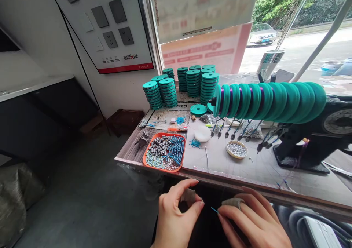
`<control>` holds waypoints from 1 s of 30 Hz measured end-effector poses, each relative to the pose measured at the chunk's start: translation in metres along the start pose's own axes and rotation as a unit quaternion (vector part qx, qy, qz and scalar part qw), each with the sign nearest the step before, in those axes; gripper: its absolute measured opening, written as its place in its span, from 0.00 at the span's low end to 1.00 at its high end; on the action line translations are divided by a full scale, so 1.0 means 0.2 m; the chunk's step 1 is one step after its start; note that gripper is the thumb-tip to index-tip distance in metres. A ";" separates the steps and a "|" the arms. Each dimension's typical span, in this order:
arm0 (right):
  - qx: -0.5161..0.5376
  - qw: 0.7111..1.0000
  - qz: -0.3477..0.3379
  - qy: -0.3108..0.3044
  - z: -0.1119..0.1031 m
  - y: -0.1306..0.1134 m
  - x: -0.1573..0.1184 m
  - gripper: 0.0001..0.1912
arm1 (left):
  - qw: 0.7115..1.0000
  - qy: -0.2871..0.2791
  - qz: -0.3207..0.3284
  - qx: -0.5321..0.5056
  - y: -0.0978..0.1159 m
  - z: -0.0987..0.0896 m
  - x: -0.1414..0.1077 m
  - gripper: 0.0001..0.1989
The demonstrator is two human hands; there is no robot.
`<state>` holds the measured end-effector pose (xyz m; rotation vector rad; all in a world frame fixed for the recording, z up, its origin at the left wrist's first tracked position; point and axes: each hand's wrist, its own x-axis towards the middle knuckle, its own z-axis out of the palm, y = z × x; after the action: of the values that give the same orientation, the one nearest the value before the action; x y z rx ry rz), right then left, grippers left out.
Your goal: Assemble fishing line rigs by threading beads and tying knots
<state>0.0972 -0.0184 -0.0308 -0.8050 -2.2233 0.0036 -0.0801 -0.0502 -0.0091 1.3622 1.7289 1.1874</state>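
Grey floor (90, 193) spreads at 9 o'clock from the person's hands, and a window onto a street with a parked car (262, 34) fills 1 o'clock. The worktable (220, 167) runs across ahead. At 2 o'clock stands a black machine (297, 149); its row of green spools (269, 101) juts out over the tabletop at 1 o'clock, strands dangling and partly hiding what lies behind. Stacks of green spools (210, 88) rise between 11 and 12. Between 10 and 11, an orange tray (144, 160) holds grey cylinders (161, 145), blue coiled pieces (176, 149), greenish beads and small coppery ones. A shallow round dish (227, 152) of silvery beads (237, 149) sits at 1 o'clock. The left hand (178, 211) has thumb and a grey-covered finger closed on a tiny pale piece (202, 199), too small to identify. The right hand (254, 217) pinches a thin blue piece (214, 209) pointing towards it, tips apart.
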 end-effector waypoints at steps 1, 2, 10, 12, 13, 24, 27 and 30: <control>0.001 1.000 -0.003 0.000 0.00 0.00 0.00 0.06 | 1.000 0.001 0.002 0.003 0.00 0.00 0.00 0.17; 0.002 1.000 -0.004 0.002 0.00 0.00 0.00 0.06 | 1.000 0.002 0.004 0.006 0.00 0.00 0.00 0.17; 0.007 1.000 0.009 0.029 0.01 -0.03 0.04 0.05 | 0.994 0.014 0.102 0.038 0.00 0.03 -0.02 0.20; 0.029 0.996 0.051 0.069 0.03 -0.06 0.05 0.06 | 0.986 0.024 0.155 0.050 -0.01 0.04 -0.03 0.21; 0.044 0.991 0.080 0.094 0.04 -0.07 0.05 0.08 | 0.981 0.030 0.181 0.057 -0.01 0.05 -0.03 0.21; 0.064 0.997 0.043 0.023 0.03 0.02 0.06 0.07 | 0.879 0.118 0.403 0.224 -0.01 0.14 -0.01 0.12; 0.055 0.997 0.054 0.017 0.02 0.06 0.09 0.05 | 0.879 0.156 0.400 0.208 -0.06 0.19 -0.01 0.10; 0.041 0.996 0.079 -0.023 0.02 0.10 0.16 0.07 | 0.891 0.174 0.375 0.190 -0.16 0.21 0.00 0.10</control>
<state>0.0892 0.0161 -0.0176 -0.9418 -2.1805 0.1899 -0.0559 -0.0418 -0.0544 2.3104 1.7849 1.6292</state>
